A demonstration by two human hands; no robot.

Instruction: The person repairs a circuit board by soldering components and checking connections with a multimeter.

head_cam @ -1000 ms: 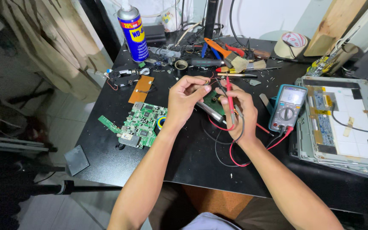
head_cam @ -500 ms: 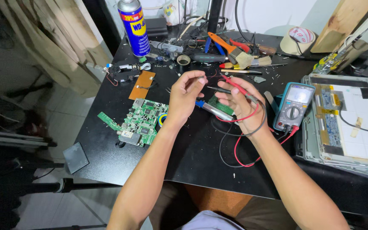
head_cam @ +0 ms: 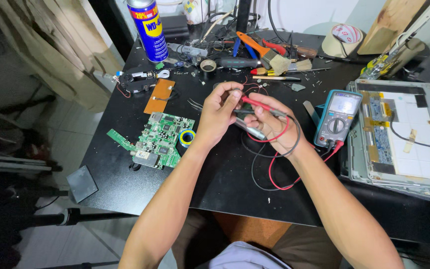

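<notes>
far left on the black table [head_cam: 125, 164] lay a small dark square plate [head_cam: 81, 183], w/ a green circuit board [head_cam: 158, 141] just right of it and a blue tape roll [head_cam: 187, 137] touching the board's right edge. above the board sat an orange flex sheet [head_cam: 159, 95] and, at the back, a blue-and-yellow spray can [head_cam: 148, 29]. mid-table, the left hand [head_cam: 218, 114] was closed, thumb and fingertips pinched on the tip end of a red probe [head_cam: 256, 103]. the right hand [head_cam: 273, 125] was just beside it, touching, fingers curled shut around the black probe [head_cam: 269, 111] and a silver metal piece [head_cam: 251, 129] under the palms; can't tell exactly which fingers held which. red and black leads [head_cam: 273, 172] looped over the right wrist and ran on the table to a teal multimeter [head_cam: 338, 117] just right of the hands. behind the hands: brushes [head_cam: 284, 65], orange-handled pliers [head_cam: 253, 44], a small tape ring [head_cam: 208, 65]. far right, an opened grey panel w/ white backing [head_cam: 404, 129] lay flat, near the meter, a cream tape roll [head_cam: 342, 40] behind it.
</notes>
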